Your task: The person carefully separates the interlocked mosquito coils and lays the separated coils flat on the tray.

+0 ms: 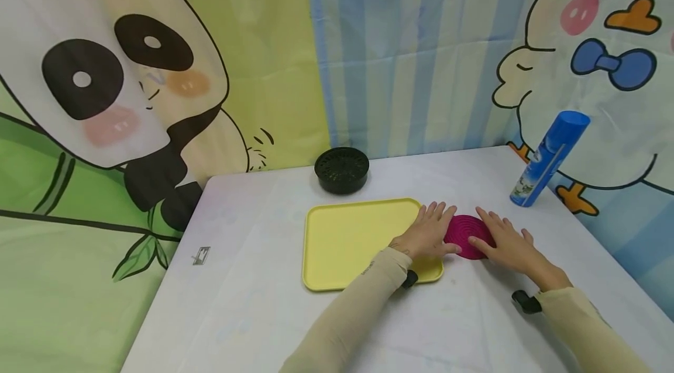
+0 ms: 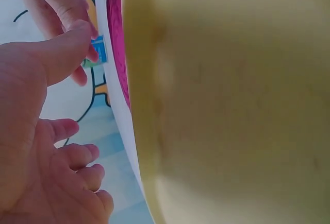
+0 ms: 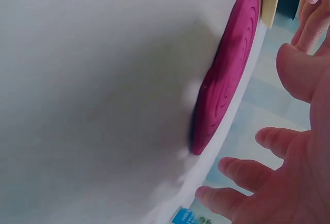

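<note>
A round magenta disc [image 1: 462, 234] with concentric rings lies flat on the white table, just right of a yellow rectangular tray [image 1: 353, 244]. My left hand [image 1: 425, 237] hovers around the tray's right edge, its fingers spread and its thumb near the disc's left side. From the other side my right hand [image 1: 509, 248] reaches over the disc, thumb and fingers extended and apart. In the right wrist view, a gap shows between that hand [image 3: 289, 167] and the disc [image 3: 227, 74]. Neither hand grips anything. The left wrist view shows the tray [image 2: 237, 100] very close.
A black round dish [image 1: 342, 172] with a patterned inside stands behind the tray. At the table's right edge a blue spray can [image 1: 550, 158] stands upright. A small printed mark [image 1: 201, 255] is on the left of the tabletop. Cartoon-printed curtains [image 1: 384, 51] hang behind.
</note>
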A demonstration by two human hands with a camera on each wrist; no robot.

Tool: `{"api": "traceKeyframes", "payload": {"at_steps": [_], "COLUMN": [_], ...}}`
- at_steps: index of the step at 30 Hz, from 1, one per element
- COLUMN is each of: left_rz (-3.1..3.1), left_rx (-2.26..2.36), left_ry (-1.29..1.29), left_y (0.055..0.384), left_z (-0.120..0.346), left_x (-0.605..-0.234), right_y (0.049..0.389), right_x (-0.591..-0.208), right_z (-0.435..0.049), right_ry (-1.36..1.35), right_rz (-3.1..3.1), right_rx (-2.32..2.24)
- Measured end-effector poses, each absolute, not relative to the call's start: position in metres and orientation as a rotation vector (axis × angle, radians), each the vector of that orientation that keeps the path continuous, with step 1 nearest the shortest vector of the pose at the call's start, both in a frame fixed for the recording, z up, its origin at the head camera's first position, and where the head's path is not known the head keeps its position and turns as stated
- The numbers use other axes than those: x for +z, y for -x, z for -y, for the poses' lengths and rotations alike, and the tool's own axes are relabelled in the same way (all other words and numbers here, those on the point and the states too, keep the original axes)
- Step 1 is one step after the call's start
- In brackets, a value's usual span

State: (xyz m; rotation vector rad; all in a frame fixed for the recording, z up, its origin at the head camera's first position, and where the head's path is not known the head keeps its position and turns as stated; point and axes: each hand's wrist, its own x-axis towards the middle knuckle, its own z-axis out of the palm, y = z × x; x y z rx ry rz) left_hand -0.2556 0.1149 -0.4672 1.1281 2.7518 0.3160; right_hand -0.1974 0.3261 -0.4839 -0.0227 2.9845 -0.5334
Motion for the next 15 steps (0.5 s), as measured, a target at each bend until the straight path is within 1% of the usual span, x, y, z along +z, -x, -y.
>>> {"api": "traceKeyframes", "payload": {"at_steps": [15], "left_rz": [-2.743], "left_rx": [0.173], "left_ry": [-1.183], "left_y": [0.247], "left_z": [-0.139], "left_x": [-0.478], "right_y": [0.187], "right_x": [-0.492], "right_z": [-0.335], "right_ry": [0.081], "right_rz": [-2.973], "right_rx": [-0.512]}}
